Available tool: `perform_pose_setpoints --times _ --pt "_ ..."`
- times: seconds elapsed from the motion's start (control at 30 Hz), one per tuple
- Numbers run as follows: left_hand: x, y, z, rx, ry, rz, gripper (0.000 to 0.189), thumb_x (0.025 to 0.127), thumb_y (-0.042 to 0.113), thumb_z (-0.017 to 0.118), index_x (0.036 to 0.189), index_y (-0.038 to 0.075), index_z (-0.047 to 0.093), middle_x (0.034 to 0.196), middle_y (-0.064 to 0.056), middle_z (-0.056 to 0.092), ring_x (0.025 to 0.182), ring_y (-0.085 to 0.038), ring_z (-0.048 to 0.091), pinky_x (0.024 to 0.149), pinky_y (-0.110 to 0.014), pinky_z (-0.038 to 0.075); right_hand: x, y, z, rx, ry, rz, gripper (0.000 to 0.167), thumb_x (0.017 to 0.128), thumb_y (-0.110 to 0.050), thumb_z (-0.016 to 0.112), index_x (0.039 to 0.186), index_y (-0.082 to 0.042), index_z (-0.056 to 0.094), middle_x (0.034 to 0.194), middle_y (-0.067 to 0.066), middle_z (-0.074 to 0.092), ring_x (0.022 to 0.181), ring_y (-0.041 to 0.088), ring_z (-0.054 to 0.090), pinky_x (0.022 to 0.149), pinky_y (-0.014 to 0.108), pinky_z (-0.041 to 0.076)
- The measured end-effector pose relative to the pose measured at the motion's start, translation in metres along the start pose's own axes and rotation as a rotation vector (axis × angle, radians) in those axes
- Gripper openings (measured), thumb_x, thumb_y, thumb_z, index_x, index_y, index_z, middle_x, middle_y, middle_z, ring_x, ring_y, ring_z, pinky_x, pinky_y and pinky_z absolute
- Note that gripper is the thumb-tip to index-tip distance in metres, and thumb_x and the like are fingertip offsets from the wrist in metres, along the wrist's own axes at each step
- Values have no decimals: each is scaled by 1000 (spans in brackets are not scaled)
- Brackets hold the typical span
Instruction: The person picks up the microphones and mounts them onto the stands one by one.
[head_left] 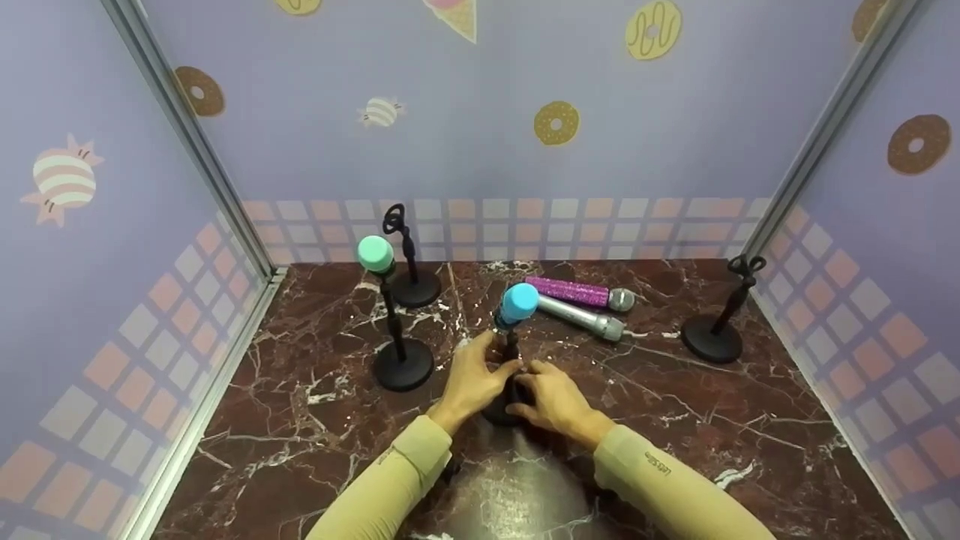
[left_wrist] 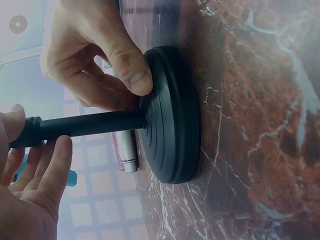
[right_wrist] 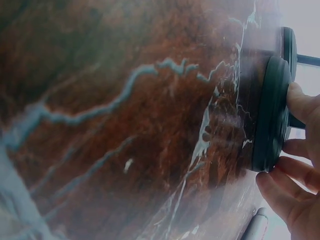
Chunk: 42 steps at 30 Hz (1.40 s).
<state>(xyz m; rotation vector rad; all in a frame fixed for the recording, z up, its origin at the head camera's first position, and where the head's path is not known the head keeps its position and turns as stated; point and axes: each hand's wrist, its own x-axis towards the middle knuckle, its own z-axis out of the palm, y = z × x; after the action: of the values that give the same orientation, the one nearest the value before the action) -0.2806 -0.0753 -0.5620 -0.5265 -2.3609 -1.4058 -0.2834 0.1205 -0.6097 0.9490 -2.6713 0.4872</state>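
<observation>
Two bare hands work at one black tabletop microphone stand [left_wrist: 117, 121], which stands upright on the dark red marbled tabletop [head_left: 645, 450] and carries a blue-topped microphone [head_left: 520, 302] at its head. Left hand [head_left: 471, 381] has its thumb and fingers curled round the stand's pole. Right hand [head_left: 559, 397] grips the stand's round base, thumb on the upper face and bent fingers at the rim; the right wrist view is hazy, so how hard they press is uncertain.

Left of that stand, a mint-topped microphone [head_left: 376, 254] sits on a second stand [head_left: 401, 360]. Left of it and farther back is a third stand [head_left: 412, 281] with a looped clip. Behind it to the right lie a purple glitter microphone [head_left: 574, 292] and, just beside, a silver microphone [head_left: 581, 316]. Well to its right is a fourth stand [head_left: 716, 334].
</observation>
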Motion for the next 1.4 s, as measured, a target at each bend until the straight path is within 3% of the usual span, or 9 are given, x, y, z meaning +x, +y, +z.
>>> perform_pose_setpoints --times 0.1,0.2,0.33,0.43,0.63,0.97,1.2,1.4 --pt "1 -1 0 53 24 22 27 88 17 93 106 7 75 97 -10 85 88 -27 83 81 -39 69 0 0 -1 0 -3 2 47 88 -43 95 117 -9 84 123 13 77 114 33 75 104 47 64" --pt "1 -1 1 46 14 12 28 88 18 93 106 7 75 99 -11 85 90 -27 83 82 -37 69 0 -1 -1 5 -10 5 47 88 -43 95 119 -9 84 123 13 77 114 34 75 105 48 63" --pt "-2 0 0 -51 -31 -23 29 91 13 90 114 3 75 108 -16 84 99 -30 85 83 -34 71 0 -1 -1 12 -21 10 51 88 -42 95 126 -10 84 125 13 77 116 33 75 107 48 63" --pt "-5 0 -1 -112 -53 -13 29 94 6 83 121 0 74 116 -20 83 105 -35 85 86 -36 72 -1 -1 -2 12 -20 14 52 88 -42 95 127 -11 83 122 12 76 113 33 74 105 48 63" --pt "-7 0 -1 -39 -47 49 25 96 2 77 120 -1 76 117 -21 83 103 -36 85 89 -41 72 -1 -2 -3 4 -14 30 48 87 -44 95 118 -9 84 109 9 72 104 32 73 99 49 64" --pt "-5 2 0 -28 -13 9 22 95 10 86 112 3 76 108 -16 84 98 -32 85 86 -39 71 -2 -1 1 1 1 18 42 86 -43 95 108 -9 83 109 9 72 104 33 73 96 49 64" --pt "-5 3 1 -30 -5 -1 23 96 12 86 115 2 77 112 -16 82 99 -31 86 87 -37 71 -1 -2 0 19 0 17 42 87 -40 95 111 -9 83 116 10 75 109 34 75 100 48 64" --pt "-1 7 -1 79 65 44 20 97 21 85 110 7 82 105 -10 84 99 -28 84 97 -47 65 3 0 -6 47 -36 39 41 86 -40 95 107 -7 84 105 11 75 100 33 74 94 50 65"
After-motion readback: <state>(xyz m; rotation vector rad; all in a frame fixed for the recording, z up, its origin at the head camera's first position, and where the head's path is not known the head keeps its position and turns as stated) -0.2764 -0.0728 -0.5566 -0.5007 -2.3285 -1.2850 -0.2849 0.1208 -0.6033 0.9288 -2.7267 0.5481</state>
